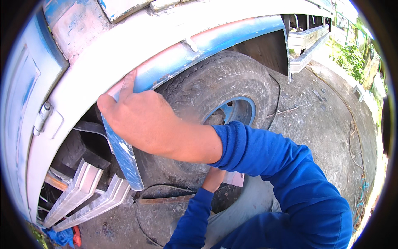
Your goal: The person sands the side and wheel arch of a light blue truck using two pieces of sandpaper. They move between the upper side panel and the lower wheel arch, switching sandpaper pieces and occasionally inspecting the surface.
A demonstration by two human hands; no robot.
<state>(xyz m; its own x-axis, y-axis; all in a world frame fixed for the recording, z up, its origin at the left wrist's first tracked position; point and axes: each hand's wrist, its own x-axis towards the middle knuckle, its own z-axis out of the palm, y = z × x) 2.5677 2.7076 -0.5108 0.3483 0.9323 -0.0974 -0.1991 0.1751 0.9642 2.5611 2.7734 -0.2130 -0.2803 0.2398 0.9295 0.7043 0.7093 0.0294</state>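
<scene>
My right hand (pixel 137 114) presses against the blue and pink wheel-arch trim (pixel 178 58) of a white vehicle. One finger is stretched along the trim's surface. The other fingers curl in, and whatever they may hold is hidden behind the hand. Lower down, my left hand (pixel 213 179) is partly covered by my right forearm. A flat pale-pink board (pixel 234 178) juts out beside it and seems to be held there, though the fingers are hidden. Behind my arms stands a large dusty tyre (pixel 224 79) with a blue wheel rim (pixel 253 108).
Pale metal step rails (pixel 76 191) jut out at the lower left, by a door hinge (pixel 42 118). A thin black cable (pixel 139 213) and a rusty bar (pixel 166 200) lie near the tyre. A long hose (pixel 352 120) crosses the concrete at right.
</scene>
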